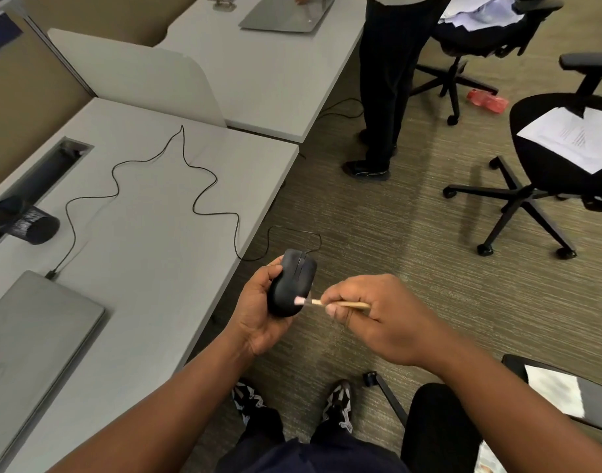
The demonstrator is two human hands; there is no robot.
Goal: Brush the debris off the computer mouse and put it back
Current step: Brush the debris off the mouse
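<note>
Mouse (292, 283) in left hand (258, 312), brush (330, 303) tip against it.

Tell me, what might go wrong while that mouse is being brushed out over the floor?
1. The left hand holds the computer mouse past the desk edge, above carpet; a slip could drop it.
2. Its cable snakes across the desk to the laptop; a tug might jerk the plug.
3. The right hand pinches a thin wooden brush; hard pressure could perhaps snap it.
</note>
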